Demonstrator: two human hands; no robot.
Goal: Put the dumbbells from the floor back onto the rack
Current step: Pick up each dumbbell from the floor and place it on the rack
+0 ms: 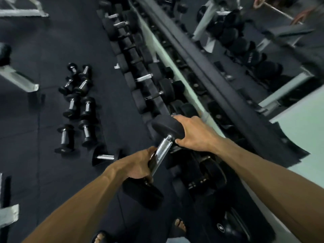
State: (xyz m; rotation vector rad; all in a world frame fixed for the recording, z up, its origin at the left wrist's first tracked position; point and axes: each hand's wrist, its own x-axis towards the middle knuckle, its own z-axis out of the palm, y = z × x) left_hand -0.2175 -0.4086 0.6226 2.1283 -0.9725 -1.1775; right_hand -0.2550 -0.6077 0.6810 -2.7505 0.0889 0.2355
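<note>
1. Rack point(177, 71) runs diagonally from top centre down to lower right; its lower tier is packed with black dumbbells side by side, chrome handles showing on a few. Upper tier detail is blurred.
2. A second row of dark weights point(245, 48) sits behind the rack at upper right, too blurred to tell more.
3. Floor point(43, 50) is dark matting. A cluster of small dumbbells point(77, 106) lies on it left of the rack, mostly in pairs, well apart from the rack's edge.
4. One more floor dumbbell point(105, 157) lies alone, just beside the left forearm, nearer the rack.
5. An open strip of floor runs between the cluster and the rack front; white bench legs point(19, 79) stand at the far left.
6. Held dumbbell point(162, 151) is in the air, tilted, far head up over the rack's front edge, near head low toward the person.
7. Left hand point(138, 165) has its grip wrapped closed around the lower part of the chrome handle.
8. Right hand point(192, 134) cups the upper head, fingers over its far side, thumb under near the handle; grip closed on it.
9. Both forearms reach forward, bare; sandalled toes point(180, 225) are visible below, close to the rack base.
</note>
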